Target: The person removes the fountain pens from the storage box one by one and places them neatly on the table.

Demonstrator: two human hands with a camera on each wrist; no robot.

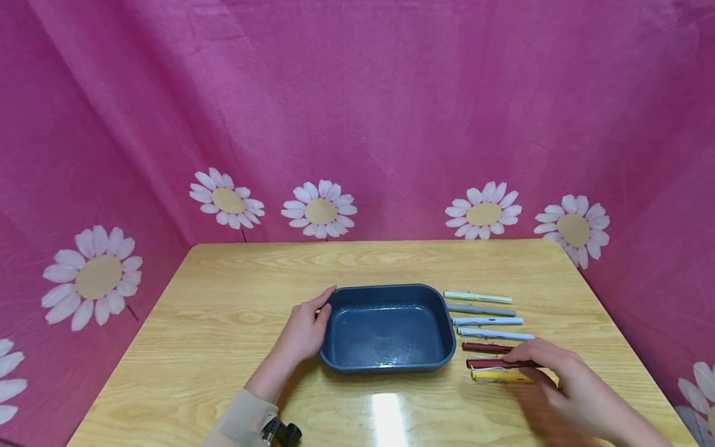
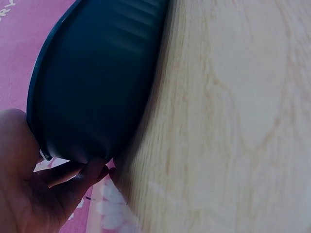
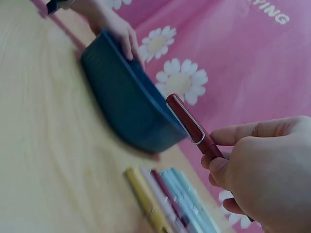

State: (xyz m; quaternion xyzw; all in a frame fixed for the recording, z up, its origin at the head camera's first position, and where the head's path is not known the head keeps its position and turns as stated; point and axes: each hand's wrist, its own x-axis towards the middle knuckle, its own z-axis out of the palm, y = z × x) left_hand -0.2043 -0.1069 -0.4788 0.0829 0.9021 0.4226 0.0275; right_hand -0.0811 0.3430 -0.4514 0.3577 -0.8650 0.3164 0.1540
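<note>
Here, item by item: wooden table, bearing everything. Blue tray, sitting mid-table; your left hand is gripping its left rim, fingers curled round the edge. Row of pens, lying just right of the tray. Dark red pen: your right hand is pinching it, lifted above the row.

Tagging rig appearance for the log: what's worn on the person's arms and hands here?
Both hands are bare, no gloves or rings visible. The left hand has a beige sleeve at the forearm, with a black wrist-mounted device beside it. The right hand shows no sleeve in view.
</note>
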